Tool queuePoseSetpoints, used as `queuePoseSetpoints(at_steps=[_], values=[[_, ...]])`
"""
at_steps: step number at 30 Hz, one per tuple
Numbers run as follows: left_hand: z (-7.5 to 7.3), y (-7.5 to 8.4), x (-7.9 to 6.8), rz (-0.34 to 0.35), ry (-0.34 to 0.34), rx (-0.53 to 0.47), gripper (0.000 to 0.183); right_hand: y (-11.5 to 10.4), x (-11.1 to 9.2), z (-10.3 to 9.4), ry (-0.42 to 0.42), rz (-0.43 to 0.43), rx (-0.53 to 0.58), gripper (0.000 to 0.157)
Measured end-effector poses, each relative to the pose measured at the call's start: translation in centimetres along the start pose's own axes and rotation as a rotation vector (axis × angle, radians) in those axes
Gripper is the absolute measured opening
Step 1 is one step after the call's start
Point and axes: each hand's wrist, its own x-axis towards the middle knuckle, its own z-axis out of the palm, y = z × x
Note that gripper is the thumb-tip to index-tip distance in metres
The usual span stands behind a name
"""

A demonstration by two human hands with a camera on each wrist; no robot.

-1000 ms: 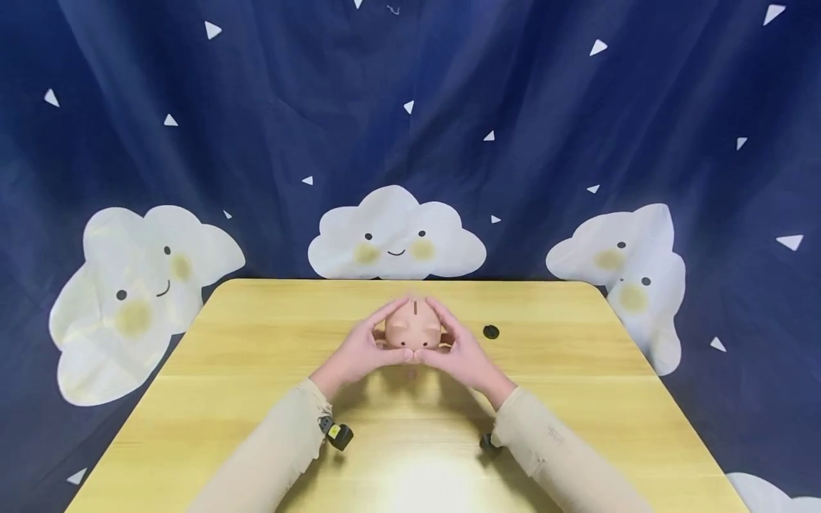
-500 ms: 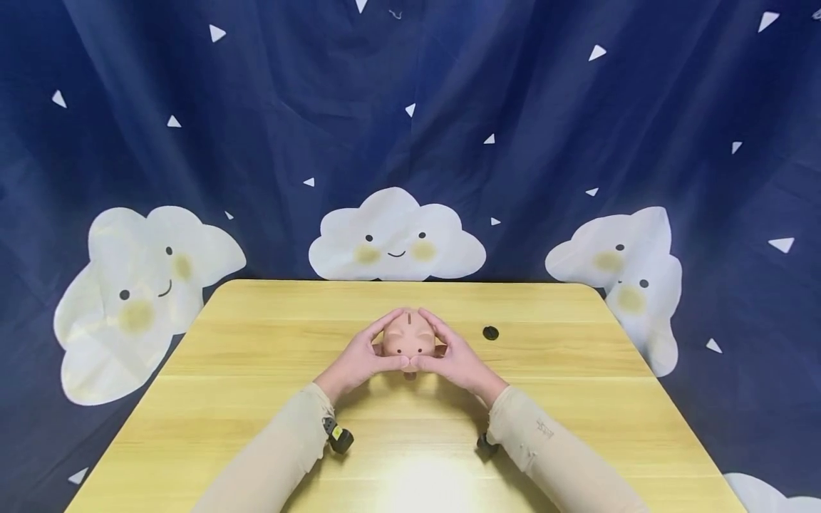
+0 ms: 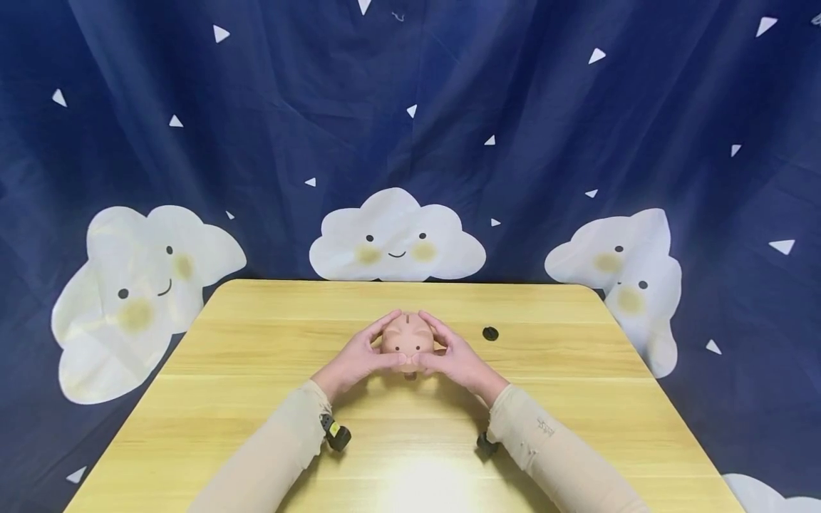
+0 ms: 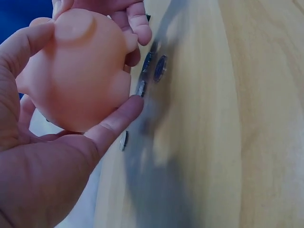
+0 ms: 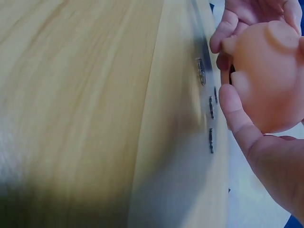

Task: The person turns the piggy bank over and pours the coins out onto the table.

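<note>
Both hands hold a pink piggy bank (image 3: 408,335) near the middle of the table, its face toward me and its coin slot on top. My left hand (image 3: 359,360) grips one side, thumb across the front below the eyes and fingers spread round the body. On the other side my right hand (image 3: 458,360) grips it likewise. In the wrist views the pig is raised over the tabletop, feet down. Several coins lie below it, among them one coin (image 4: 160,69) in the left wrist view and another coin (image 5: 201,72) in the right wrist view.
A round black stopper (image 3: 490,333) lies on the wooden table (image 3: 256,335) to the right of the hands. Behind the table's far edge hangs a dark blue curtain (image 3: 410,71) with white clouds and triangles.
The piggy bank and both hands have come slightly nearer to me and a little left since a second ago. The thumbs have drawn slightly apart. The stopper has stayed put.
</note>
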Motion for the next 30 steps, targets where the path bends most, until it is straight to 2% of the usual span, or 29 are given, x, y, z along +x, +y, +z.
queuePoseSetpoints(at_steps=[2,4,6,9,11,13,16,18,23,30], values=[[-0.1,0.4,0.2,-0.039,-0.013,-0.031,0.097,-0.4,0.1,-0.1,-0.006,0.037,0.017,0.091],[-0.1,1.1,0.3,-0.044,-0.016,-0.036,0.094,-1.2,0.1,-0.2,-0.001,0.039,0.03,0.091],[-0.1,2.4,0.2,0.01,-0.011,-0.013,0.094,-2.2,-0.1,-0.3,0.022,-0.024,0.01,0.091],[0.4,4.3,-0.5,0.185,0.028,0.093,0.095,-3.8,-0.9,-0.3,0.08,-0.209,-0.058,0.094],[0.7,4.4,-0.7,0.238,0.041,0.104,0.097,-4.0,-1.1,-0.4,0.109,-0.273,-0.109,0.095],[0.9,3.2,-0.7,0.219,0.031,0.064,0.098,-3.1,-1.2,-0.4,0.099,-0.249,-0.126,0.095],[1.0,0.6,-0.3,0.114,0.01,-0.025,0.098,-1.1,-0.9,-0.5,0.048,-0.134,-0.113,0.093],[1.0,-0.3,-0.1,0.084,0.013,-0.044,0.098,-0.3,-0.7,-0.5,0.031,-0.088,-0.094,0.092],[0.9,-0.8,0.4,0.085,0.027,-0.022,0.097,0.3,-0.3,-0.6,0.027,-0.068,-0.053,0.091],[0.6,-0.9,0.3,0.064,0.026,-0.029,0.096,0.4,0.0,-0.4,0.014,-0.047,-0.032,0.093]])
